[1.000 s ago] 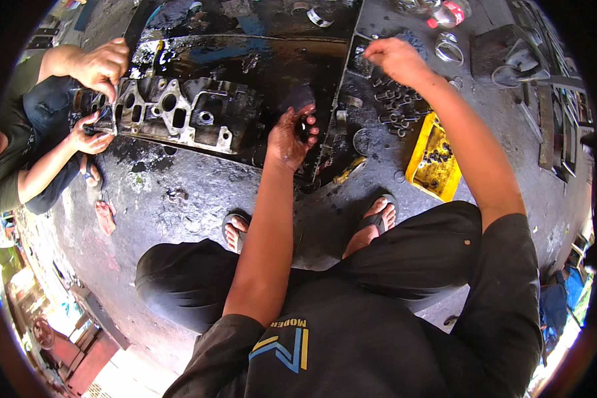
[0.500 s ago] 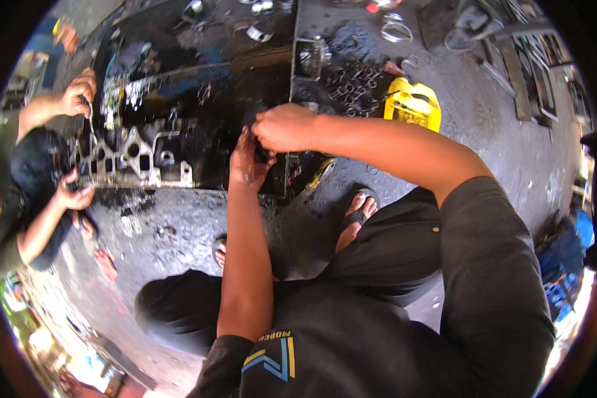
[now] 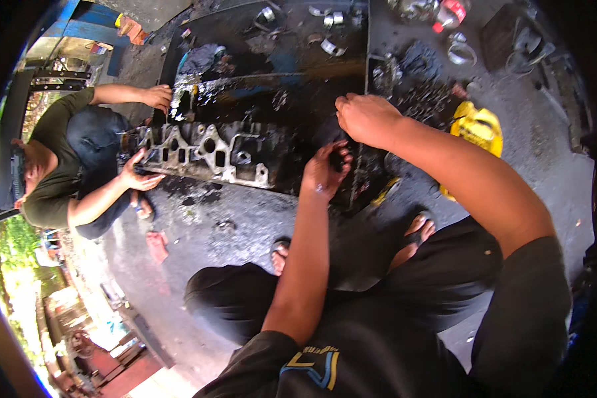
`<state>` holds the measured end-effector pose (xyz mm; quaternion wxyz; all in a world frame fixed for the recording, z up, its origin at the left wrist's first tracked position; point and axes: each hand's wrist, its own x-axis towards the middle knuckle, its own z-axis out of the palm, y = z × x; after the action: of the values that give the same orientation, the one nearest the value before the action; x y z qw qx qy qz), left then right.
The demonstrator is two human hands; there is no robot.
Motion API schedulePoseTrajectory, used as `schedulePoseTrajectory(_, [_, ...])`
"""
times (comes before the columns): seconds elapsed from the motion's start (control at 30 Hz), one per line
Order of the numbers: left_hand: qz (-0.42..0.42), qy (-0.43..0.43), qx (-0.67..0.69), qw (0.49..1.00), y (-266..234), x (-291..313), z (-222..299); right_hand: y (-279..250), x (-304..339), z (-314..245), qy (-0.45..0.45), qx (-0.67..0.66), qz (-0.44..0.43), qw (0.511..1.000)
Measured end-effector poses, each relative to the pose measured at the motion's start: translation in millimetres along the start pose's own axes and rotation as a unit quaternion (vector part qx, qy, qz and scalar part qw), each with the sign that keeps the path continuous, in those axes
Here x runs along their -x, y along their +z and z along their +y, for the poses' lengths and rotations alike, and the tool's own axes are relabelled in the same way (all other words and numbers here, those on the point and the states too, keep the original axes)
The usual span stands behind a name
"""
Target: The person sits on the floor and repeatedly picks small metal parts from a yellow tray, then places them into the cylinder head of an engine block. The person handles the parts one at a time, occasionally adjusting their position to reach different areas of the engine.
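My left hand (image 3: 325, 171) is over the right part of a black, oily metal tray, its fingers curled round a small dark, greasy part (image 3: 339, 159) whose kind I cannot make out. Farther off and to the right, my right hand (image 3: 368, 121) is closed with the thumb against the fingers. Whatever it may pinch is hidden. The two hands are apart. Left of them lies a grey engine cylinder head (image 3: 231, 174) with several openings, along the near edge of the tray (image 3: 312, 60).
At left a squatting person has one hand (image 3: 139, 176) on the cylinder head's end and another hand (image 3: 158, 98) beyond it. A yellow jug (image 3: 477, 129), a dark rag (image 3: 421, 61), a red-capped bottle (image 3: 451, 13) and metal rings (image 3: 462, 53) lie right. Bearing shells (image 3: 333, 48) rest on the tray.
My right hand has drawn away from my left hand; they were together before. The view has swung left, bringing more of the other person into sight.
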<state>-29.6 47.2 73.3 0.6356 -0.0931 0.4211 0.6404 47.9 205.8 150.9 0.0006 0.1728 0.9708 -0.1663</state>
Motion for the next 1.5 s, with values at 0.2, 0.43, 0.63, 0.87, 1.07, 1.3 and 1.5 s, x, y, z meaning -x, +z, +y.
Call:
schedulePoseTrajectory(0.2, [0.011,0.049,0.077,0.996,-1.7,-10.2,-3.1,-55.7,2.1,107.3,0.112,0.017,0.122,0.986])
schedulePoseTrajectory(0.43, [0.048,0.008,0.016,0.999,-10.1,-12.9,0.2,-3.4,43.3,207.6,0.227,-0.111,0.045,0.967])
schedulePoseTrajectory(0.63, [0.083,0.003,0.026,0.996,-13.4,-14.7,-3.8,32.5,46.5,242.3,0.172,-0.226,0.023,0.958])
schedulePoseTrajectory(0.87, [0.07,0.003,-0.034,0.997,-16.6,-15.1,-5.8,29.5,42.6,232.0,0.237,-0.206,-0.006,0.949])
schedulePoseTrajectory(1.07, [0.077,-0.01,-0.06,0.995,-13.1,-15.4,-8.3,36.2,38.6,248.6,0.256,-0.286,-0.055,0.922])
schedulePoseTrajectory(1.3, [0.081,-0.013,-0.061,0.995,-8.1,-13.5,-5.1,43.7,38.6,254.6,0.215,-0.148,-0.064,0.963])
schedulePoseTrajectory(1.5, [0.097,-0.013,-0.073,0.992,-8.2,-11.7,-6.0,51.1,39.7,251.0,0.212,-0.336,0.0,0.918])
